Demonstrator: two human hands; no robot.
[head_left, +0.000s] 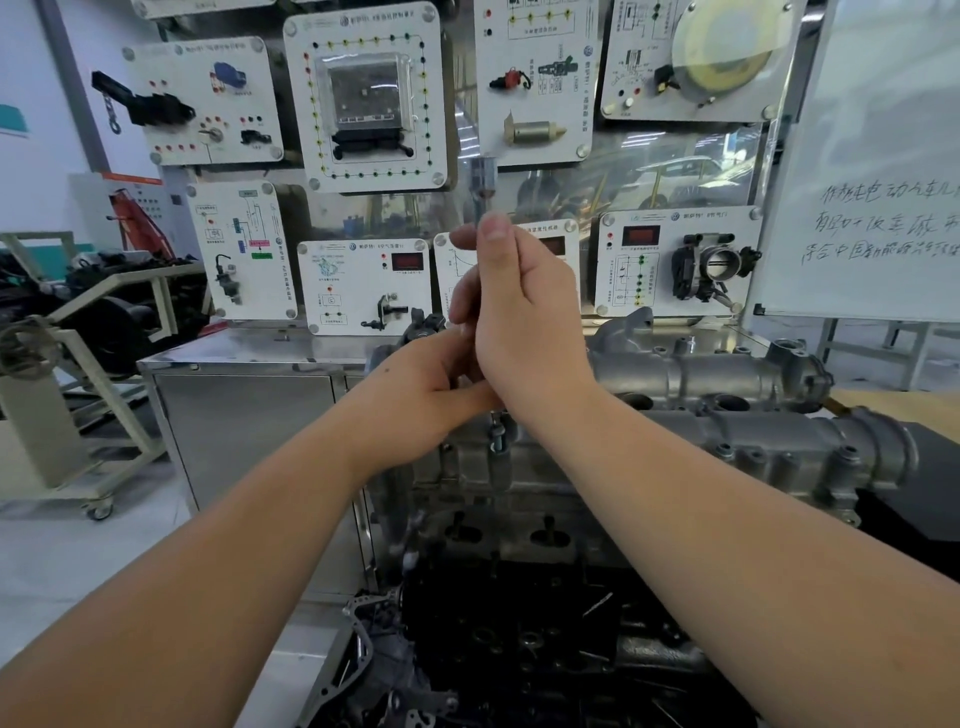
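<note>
Socket tool (483, 174), slim upright shaft, wider head; right hand (519, 312) fingers clasp it, left hand (421, 395) fingers unclear

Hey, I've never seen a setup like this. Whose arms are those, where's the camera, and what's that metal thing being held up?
No machine here: these are a person's two bare arms, filmed by a camera worn on the head, looking forward and down. The right hand grips a thin metal rod upright, with a thicker socket-like end on top. The left hand meets it just below; what its fingers hold is hidden. Under the hands sits a grey metal engine. Behind it stand white teaching panels with car parts mounted on them, above a steel cabinet. A whiteboard with handwriting stands at the right.
</note>
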